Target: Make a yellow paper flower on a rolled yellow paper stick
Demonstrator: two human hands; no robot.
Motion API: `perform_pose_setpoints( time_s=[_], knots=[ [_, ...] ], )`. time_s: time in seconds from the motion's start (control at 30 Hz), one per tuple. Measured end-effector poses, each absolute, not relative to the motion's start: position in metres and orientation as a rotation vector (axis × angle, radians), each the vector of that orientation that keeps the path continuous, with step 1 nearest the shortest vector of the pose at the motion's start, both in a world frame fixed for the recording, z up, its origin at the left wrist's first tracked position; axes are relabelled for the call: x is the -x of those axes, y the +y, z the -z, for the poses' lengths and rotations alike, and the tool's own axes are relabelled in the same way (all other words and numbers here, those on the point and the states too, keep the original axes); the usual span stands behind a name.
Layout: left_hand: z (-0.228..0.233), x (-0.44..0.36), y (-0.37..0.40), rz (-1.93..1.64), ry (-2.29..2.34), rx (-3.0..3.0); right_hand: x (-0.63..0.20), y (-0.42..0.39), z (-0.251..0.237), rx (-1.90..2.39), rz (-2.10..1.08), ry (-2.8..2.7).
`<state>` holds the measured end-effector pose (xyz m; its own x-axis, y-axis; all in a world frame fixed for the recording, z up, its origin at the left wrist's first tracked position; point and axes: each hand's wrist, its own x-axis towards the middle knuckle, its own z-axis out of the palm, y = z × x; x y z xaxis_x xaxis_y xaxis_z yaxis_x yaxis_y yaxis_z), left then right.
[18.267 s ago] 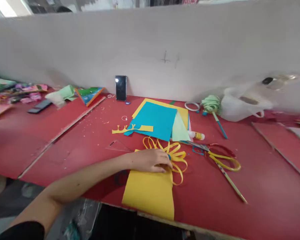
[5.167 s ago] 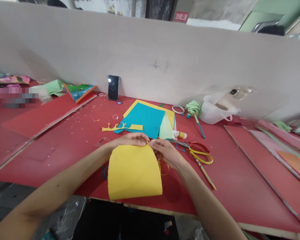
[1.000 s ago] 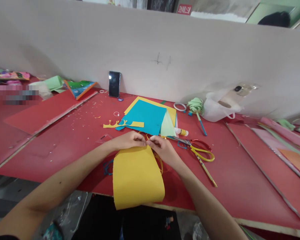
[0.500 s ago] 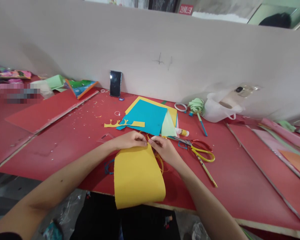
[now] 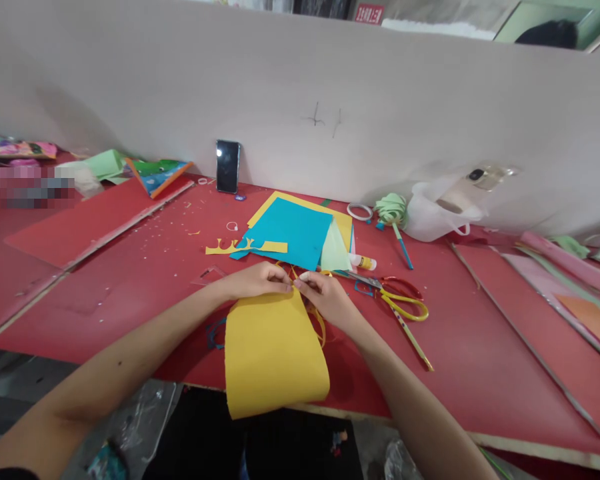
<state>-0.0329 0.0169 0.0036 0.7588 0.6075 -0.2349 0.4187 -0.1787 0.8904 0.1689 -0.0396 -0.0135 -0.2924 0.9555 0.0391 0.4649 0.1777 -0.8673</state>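
Lengthwise toward the person, yellow paper (image 5: pixel 275 353).

A long red table (image 5: pixel 480 347) runs the width of the view, its near edge bare wood. A plain pale partition (image 5: pixel 380 113) stands along its far edge. Beyond the partition's top right corner, a green wall (image 5: pixel 540 12) shows.

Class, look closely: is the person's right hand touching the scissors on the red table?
Apart. The head view shows the right hand on the yellow sheet, with bare red table between it and the scissors.
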Motion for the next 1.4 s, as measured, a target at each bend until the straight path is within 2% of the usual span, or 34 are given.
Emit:
perform_pose_setpoints(
  time_s=[0.53, 0.73, 1.4],
  knots=[
    [-0.0038, 0.0337, 0.0171, -0.204, 0.793, -1.796, -0.1690, -0.0414, 0.0084, 1.324, -1.191, -1.736],
    [-0.0047, 0.0338, 0.0168, -0.212, 0.802, -1.808, -0.1700, -0.0400, 0.0099, 1.340, -1.081, -1.816],
    [-0.0077, 0.0338, 0.0157, -0.198, 0.802, -1.762, -0.1685, -0.0407, 0.0106, 1.302, -1.185, -1.729]
  ],
)
